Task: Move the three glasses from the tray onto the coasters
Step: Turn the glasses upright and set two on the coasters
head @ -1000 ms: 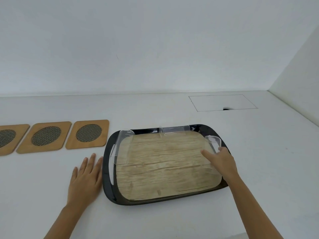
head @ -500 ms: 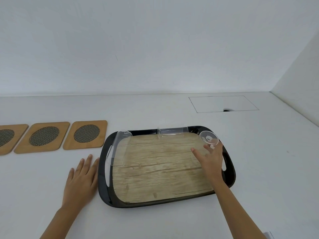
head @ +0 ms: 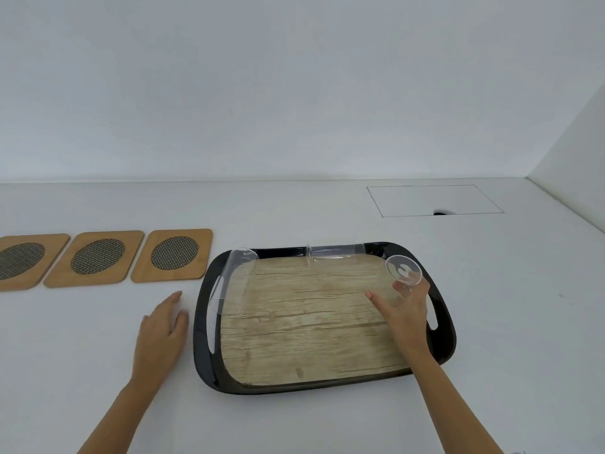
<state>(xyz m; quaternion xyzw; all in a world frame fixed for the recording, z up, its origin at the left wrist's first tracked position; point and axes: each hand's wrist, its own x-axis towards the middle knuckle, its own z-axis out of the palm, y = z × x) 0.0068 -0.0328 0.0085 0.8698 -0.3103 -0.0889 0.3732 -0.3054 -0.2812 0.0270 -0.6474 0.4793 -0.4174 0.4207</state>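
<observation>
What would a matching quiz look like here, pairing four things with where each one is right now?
Things:
1. right hand
2. left hand
3. back glass
4. coasters

Places:
A. lying on its side along the tray's far rim
B. in a row on the table left of the tray
C. on the table beside the tray's left edge
D. gripping a glass at the tray's right end

Pairs: 1-D, 2-C, 3-A, 4-B

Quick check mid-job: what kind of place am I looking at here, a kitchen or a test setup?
Most likely a staged test setup: a bare white table against blank white walls, with only a tray, three coasters, clear glasses, and a cable hatch.
</observation>
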